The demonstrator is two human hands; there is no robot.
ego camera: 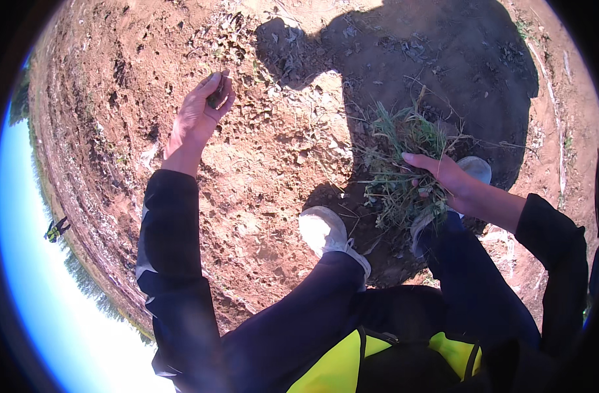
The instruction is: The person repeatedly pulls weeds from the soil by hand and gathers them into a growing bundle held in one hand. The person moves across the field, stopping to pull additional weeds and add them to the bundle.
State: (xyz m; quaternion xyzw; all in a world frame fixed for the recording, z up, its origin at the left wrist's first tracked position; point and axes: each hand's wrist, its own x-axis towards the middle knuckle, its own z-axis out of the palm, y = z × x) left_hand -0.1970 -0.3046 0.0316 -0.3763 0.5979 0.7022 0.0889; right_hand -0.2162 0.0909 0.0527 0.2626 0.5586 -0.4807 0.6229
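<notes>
My right hand (442, 177) grips a large bundle of green weeds and dry stems (402, 167), its thumb across the top. The bundle is beside my right shoe, over shaded soil. Farther out on the left, my left hand (206, 105) is raised above sunlit soil with its fingers curled. Something small and dark lies between its thumb and fingers; I cannot tell whether it is a held plant or shadow.
Cloddy brown soil (265, 162) with scattered dry leaves surrounds my two light shoes (321, 228). My shadow covers the ground at the upper right. Strips of pale plastic film (552, 103) run along the right. A distant person in a yellow vest (55, 231) stands far left.
</notes>
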